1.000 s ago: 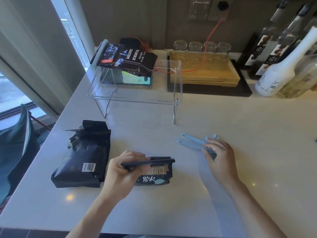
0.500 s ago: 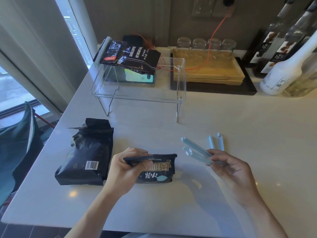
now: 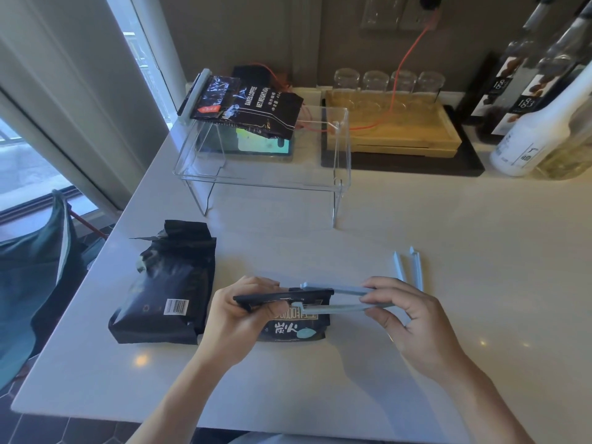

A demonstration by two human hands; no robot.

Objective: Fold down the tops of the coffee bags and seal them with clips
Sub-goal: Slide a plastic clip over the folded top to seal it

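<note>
The small bag lies flat on the counter in front of the person; it looks light, its black film thin, crinkly and probably slick, so the folded top is the place to grip; the left hand pinches that fold at its left end; the right hand pinches the hinge end of a long, stiff, pale-blue plastic clip, its arms spread either side of the fold; two spare clips lie just beyond; a bulkier, rumpled bag lies to the left.
</note>
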